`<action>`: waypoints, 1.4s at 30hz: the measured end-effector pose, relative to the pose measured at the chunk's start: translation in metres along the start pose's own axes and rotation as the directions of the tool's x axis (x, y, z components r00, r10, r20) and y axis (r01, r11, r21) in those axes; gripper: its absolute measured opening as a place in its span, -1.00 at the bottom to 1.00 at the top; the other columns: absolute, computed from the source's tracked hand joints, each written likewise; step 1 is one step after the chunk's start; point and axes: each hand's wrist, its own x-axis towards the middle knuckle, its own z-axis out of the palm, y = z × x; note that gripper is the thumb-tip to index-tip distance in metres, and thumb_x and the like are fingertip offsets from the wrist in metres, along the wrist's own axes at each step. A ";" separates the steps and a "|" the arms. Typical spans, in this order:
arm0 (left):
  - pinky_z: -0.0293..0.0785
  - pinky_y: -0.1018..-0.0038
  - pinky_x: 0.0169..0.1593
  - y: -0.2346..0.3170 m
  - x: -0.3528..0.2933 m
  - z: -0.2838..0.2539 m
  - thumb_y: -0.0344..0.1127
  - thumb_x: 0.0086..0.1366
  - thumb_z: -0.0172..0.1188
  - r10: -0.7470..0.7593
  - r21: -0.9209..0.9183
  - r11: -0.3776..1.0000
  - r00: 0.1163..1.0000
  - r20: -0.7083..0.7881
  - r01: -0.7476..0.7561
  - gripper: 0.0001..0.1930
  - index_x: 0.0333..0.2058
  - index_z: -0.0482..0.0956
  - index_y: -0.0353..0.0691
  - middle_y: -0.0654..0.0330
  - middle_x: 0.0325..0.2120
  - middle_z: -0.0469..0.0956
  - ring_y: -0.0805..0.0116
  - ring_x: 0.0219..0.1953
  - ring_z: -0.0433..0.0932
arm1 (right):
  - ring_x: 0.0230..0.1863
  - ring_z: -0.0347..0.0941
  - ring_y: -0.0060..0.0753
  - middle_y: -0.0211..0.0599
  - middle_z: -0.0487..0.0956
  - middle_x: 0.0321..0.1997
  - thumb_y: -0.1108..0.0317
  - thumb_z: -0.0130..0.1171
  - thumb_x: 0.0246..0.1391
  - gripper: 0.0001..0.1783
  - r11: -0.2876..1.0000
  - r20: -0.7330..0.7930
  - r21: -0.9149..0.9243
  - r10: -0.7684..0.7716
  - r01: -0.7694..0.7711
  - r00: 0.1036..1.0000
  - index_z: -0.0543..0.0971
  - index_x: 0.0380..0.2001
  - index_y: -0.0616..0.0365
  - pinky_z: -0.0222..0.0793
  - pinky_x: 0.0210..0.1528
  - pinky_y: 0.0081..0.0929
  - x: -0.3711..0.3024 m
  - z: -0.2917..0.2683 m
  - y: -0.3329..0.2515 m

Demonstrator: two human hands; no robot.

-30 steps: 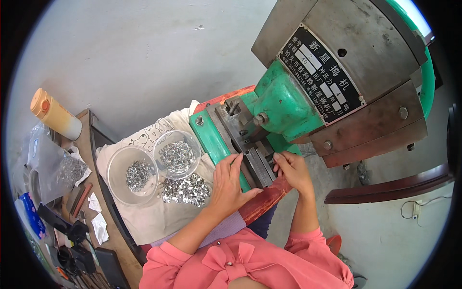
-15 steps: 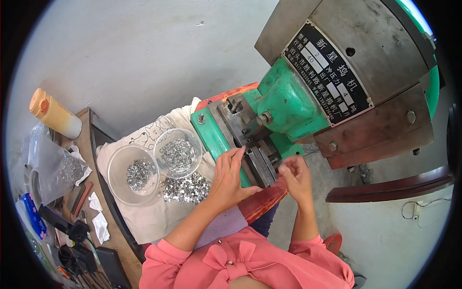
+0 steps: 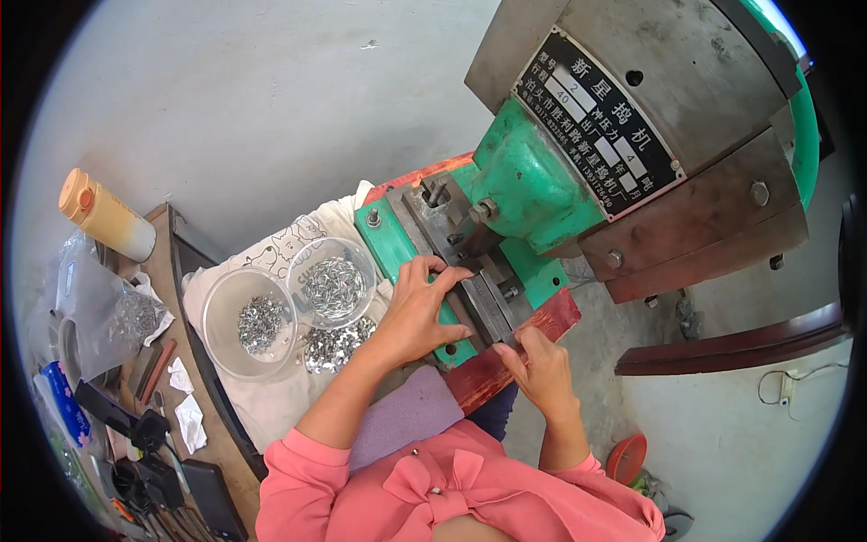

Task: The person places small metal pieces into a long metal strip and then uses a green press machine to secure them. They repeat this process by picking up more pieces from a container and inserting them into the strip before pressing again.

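My left hand (image 3: 417, 310) reaches over the left side of the green press (image 3: 542, 172). Its index fingertip touches the steel die (image 3: 488, 307) just below the punch (image 3: 477, 242), while the thumb is spread apart from it, nearer me. No part shows between those fingers. My right hand (image 3: 542, 370) is at the near end of the die, over the worn red board (image 3: 479, 378). Its thumb and curled fingers are pinched together; whatever they hold, if anything, is hidden.
Left of the press, clear tubs (image 3: 209, 312) hold small shiny metal parts, with a loose pile (image 3: 336, 348) beside them on a cream cloth (image 3: 271, 406). A side table (image 3: 237, 488) carries an orange-capped bottle (image 3: 107, 217), a plastic bag and tools. A dark red curved rail (image 3: 722, 348) stands right.
My right hand has come down and nearer me, to the die's near end. My left index finger has stretched onto the die below the punch. The view has shifted slightly.
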 end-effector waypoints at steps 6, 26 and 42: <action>0.26 0.14 0.29 0.003 -0.015 0.010 -0.29 0.00 0.52 0.029 -0.021 0.999 0.991 -0.130 -0.032 -0.23 0.20 0.39 -0.22 -0.08 0.10 0.33 -0.11 0.20 0.27 | -0.60 0.54 -0.17 -0.19 0.54 -0.51 0.31 0.37 0.11 -0.76 0.998 -0.078 0.046 0.038 -0.034 0.996 0.51 -0.34 0.21 0.40 -0.56 -0.27 -0.003 -0.001 -0.016; 0.48 0.42 0.14 0.025 -0.133 0.026 -0.55 0.33 0.25 -0.259 -0.804 0.559 0.964 0.062 0.202 -0.44 0.29 0.36 -0.27 0.07 0.09 0.50 0.36 0.03 0.54 | -0.49 0.51 -0.18 -0.16 0.58 -0.39 0.49 0.27 0.08 -0.81 0.945 0.032 0.324 -0.057 0.043 0.998 0.57 -0.22 0.26 0.42 -0.43 -0.35 -0.075 -0.017 -0.018; 0.59 0.52 0.00 -0.008 -0.247 0.022 -0.47 0.45 0.14 -0.771 -0.870 0.376 0.628 -0.103 0.319 -0.69 0.12 0.48 -0.41 0.12 -0.13 0.64 0.48 -0.14 0.62 | -0.28 0.51 -0.17 -0.29 0.57 -0.23 0.39 0.46 -0.06 -0.65 0.861 0.248 0.438 -0.391 0.257 0.886 0.66 -0.15 0.15 0.45 -0.25 -0.31 -0.020 0.095 -0.093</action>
